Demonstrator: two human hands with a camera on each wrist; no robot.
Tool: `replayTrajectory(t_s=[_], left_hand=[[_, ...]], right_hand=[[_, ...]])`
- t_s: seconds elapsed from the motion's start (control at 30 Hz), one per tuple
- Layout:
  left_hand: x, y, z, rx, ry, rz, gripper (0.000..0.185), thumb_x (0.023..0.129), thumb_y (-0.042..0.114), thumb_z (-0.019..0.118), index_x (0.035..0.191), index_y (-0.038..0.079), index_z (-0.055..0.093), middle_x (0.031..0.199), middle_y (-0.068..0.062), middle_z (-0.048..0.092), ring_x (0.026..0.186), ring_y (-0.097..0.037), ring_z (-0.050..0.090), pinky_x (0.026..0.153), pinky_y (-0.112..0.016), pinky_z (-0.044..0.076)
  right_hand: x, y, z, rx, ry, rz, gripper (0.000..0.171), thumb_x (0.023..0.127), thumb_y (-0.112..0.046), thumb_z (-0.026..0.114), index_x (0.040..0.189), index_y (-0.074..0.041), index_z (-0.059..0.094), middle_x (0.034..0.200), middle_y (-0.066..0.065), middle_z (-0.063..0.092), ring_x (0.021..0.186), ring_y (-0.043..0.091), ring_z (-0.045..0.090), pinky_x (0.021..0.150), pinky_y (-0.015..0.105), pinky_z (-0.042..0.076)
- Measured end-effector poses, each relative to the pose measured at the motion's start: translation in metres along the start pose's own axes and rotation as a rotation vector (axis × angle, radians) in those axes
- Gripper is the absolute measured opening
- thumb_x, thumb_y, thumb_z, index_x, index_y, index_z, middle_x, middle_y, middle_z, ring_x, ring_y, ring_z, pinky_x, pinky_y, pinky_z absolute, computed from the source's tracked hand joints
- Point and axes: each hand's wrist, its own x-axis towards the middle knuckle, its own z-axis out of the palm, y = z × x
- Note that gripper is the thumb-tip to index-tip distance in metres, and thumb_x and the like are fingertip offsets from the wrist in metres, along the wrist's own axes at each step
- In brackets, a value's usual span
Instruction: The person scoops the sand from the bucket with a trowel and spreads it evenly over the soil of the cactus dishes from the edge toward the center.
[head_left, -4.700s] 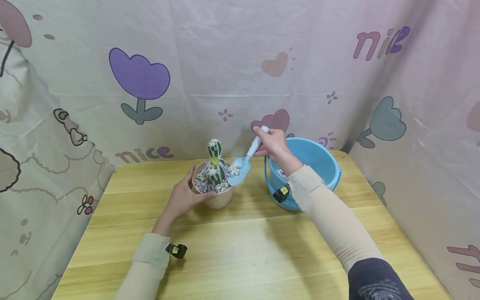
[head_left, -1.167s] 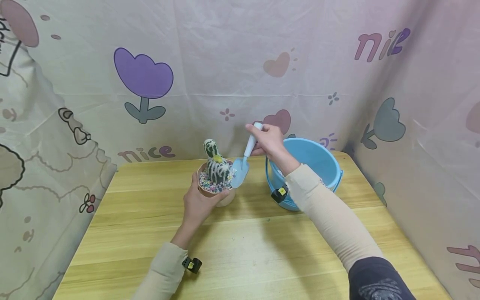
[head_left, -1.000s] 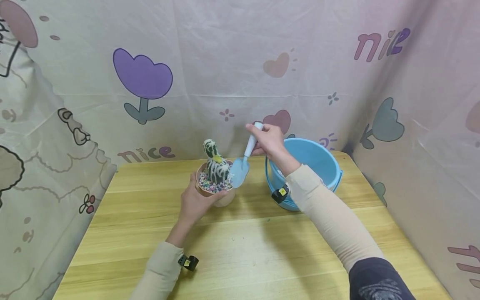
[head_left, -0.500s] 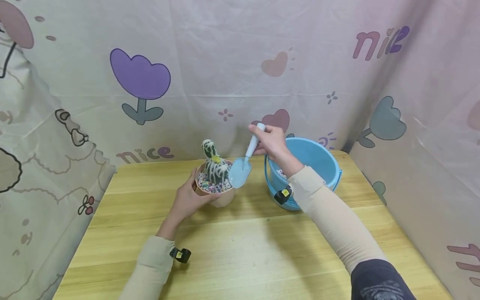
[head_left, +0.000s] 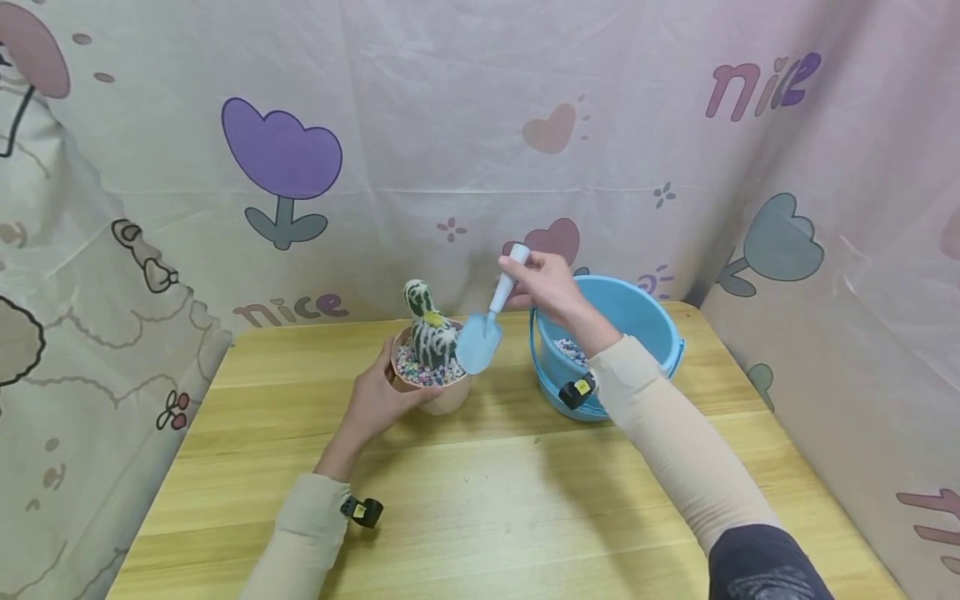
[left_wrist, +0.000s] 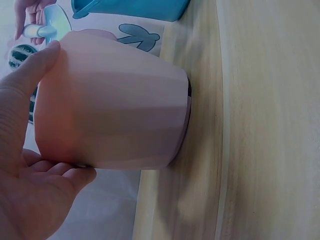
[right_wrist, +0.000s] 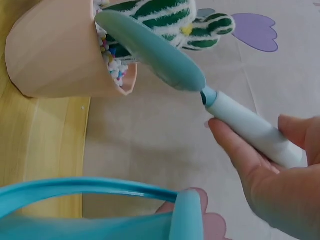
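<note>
A pink pot [head_left: 442,398] [left_wrist: 110,120] [right_wrist: 55,55] stands on the wooden table [head_left: 480,492], holding a green-and-white cactus [head_left: 429,333] [right_wrist: 165,15] in coloured pebbles [head_left: 420,375]. My left hand [head_left: 375,400] [left_wrist: 30,165] grips the pot's near side, thumb at the rim. My right hand [head_left: 543,283] [right_wrist: 280,170] holds a small blue trowel [head_left: 483,329] [right_wrist: 165,55] by its white handle. The blade hangs tilted down over the pot's right rim, with nothing on it.
A blue bucket [head_left: 622,333] [right_wrist: 100,200] with coloured pebbles in its bottom stands right of the pot, near the table's back edge. Printed cloth [head_left: 480,125] walls in the table at the back and both sides.
The trowel held pebbles 4.7 s ago and is bare now. Over the last second its blade lifted slightly off the cactus side; the left hand stayed on the pot.
</note>
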Motion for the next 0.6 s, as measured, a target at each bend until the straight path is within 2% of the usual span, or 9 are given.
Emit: replayTrajectory(t_s=[0.1,0.27,0.47,0.6], left_hand=[[0.000,-0.001,0.000,-0.003,0.003,0.005,0.130,0.073,0.058,0.093,0.170,0.019,0.016,0.168,-0.017,0.040,0.154,-0.039,0.040,0.125,-0.059,0.038],[0.001,-0.001,0.002,-0.025,0.017,0.009,0.127,0.073,0.057,0.094,0.170,0.022,0.020,0.168,-0.016,0.040,0.154,-0.038,0.041,0.125,-0.058,0.038],[-0.002,0.002,0.009,-0.026,0.067,0.025,0.120,0.070,0.058,0.095,0.165,0.024,0.030,0.161,-0.016,0.050,0.149,-0.037,0.049,0.122,-0.057,0.043],[-0.004,0.004,0.014,-0.038,0.098,0.016,0.124,0.070,0.057,0.095,0.167,0.023,0.026,0.163,-0.015,0.048,0.150,-0.035,0.047,0.124,-0.056,0.041]], right_hand=[[-0.001,0.000,-0.003,0.007,-0.016,-0.053,0.040,0.105,-0.023,0.067,0.129,0.009,0.063,0.095,0.010,0.077,0.081,0.021,0.080,0.084,0.042,0.068],[-0.001,0.000,-0.005,-0.033,0.027,-0.117,0.038,0.104,-0.025,0.069,0.122,0.008,0.066,0.086,0.004,0.078,0.078,0.018,0.080,0.078,0.034,0.068],[-0.002,-0.002,-0.006,-0.064,0.070,-0.126,0.040,0.103,-0.027,0.070,0.122,0.007,0.067,0.085,0.000,0.078,0.077,0.015,0.080,0.083,0.039,0.067],[-0.003,-0.002,-0.008,-0.073,0.082,-0.131,0.037,0.103,-0.027,0.071,0.121,0.005,0.067,0.087,0.000,0.078,0.079,0.015,0.080,0.085,0.040,0.067]])
